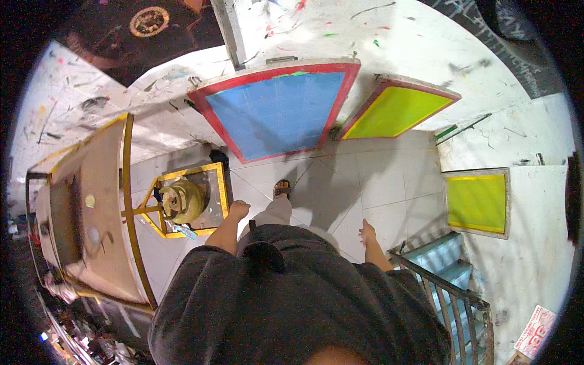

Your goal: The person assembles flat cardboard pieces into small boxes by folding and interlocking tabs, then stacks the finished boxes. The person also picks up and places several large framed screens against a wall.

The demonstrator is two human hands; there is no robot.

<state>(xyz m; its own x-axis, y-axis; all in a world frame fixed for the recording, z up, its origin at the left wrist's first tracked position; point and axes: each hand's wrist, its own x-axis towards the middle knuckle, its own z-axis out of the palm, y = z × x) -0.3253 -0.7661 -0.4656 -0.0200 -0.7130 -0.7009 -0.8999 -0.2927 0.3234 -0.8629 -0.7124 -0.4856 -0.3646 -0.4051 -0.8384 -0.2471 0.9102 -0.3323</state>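
Observation:
My left hand [239, 210] hangs in the air with its fingers curled closed, and nothing shows in it. The nearest thing to it is a yellow metal frame [223, 188] around a low base, where a yellow-green gas cylinder [184, 202] stands. On the other side, my right hand [367, 233] is held out empty with its fingers apart, above the tiled floor near the stair railing [438, 286]. One sandalled foot [282, 188] is stepped forward between the hands.
Against the far wall lean a large blue screen frame with a red border [274, 112] and a smaller yellow-green one [395, 111]. Another yellow-green framed screen [477, 202] is at the right wall. Blue steps [447, 258] descend at right. A yellow-edged table [100, 207] stands left.

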